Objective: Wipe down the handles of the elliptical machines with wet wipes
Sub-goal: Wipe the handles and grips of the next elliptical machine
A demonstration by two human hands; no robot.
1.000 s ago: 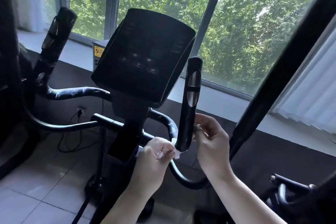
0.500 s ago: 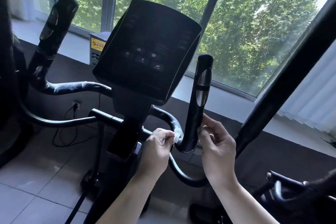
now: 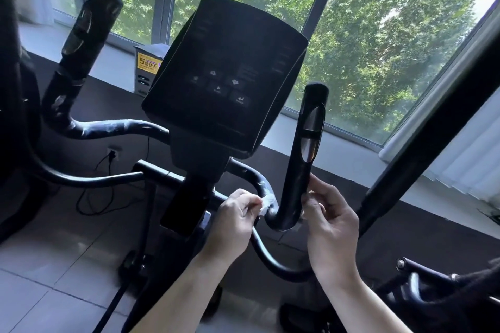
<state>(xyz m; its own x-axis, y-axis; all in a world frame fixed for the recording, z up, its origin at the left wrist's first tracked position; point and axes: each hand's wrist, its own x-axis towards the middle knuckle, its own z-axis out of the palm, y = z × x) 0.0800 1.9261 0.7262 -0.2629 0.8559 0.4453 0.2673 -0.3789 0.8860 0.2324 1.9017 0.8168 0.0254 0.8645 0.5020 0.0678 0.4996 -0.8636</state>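
Fingers [image 3: 244, 207] of the left hand [image 3: 234, 220] are curled and pinch a small white wet wipe [image 3: 267, 204], which is pressed against the inner side of the bend of the right handle [image 3: 300, 170]. On the other side of this bend the right hand [image 3: 331, 220] has thumb and fingers curled toward a pale bit just beside the bar; it seems to be the other end of the same wipe, passing under the curve, but this part is small and I cannot tell for sure.

The wipe looks thin, soft and damp, so in my judgement it weighs almost nothing, will follow the round tube easily, and may tear or bunch if pulled too strongly. Holding it by both ends and keeping it a little tight around the bar seems the good way. The handle itself is a stiff black tube with a metal sensor plate [image 3: 311, 135] higher on the grip, and it is probably smooth and a bit slippery when wet.

Beside it, in the middle, stands the dark console [image 3: 224, 81], and further away the left handle [image 3: 84, 43], with whitish marks on the bar below it. Behind are a window [image 3: 378, 35] with green trees and a small box with a yellow label [image 3: 147, 66] on the sill.
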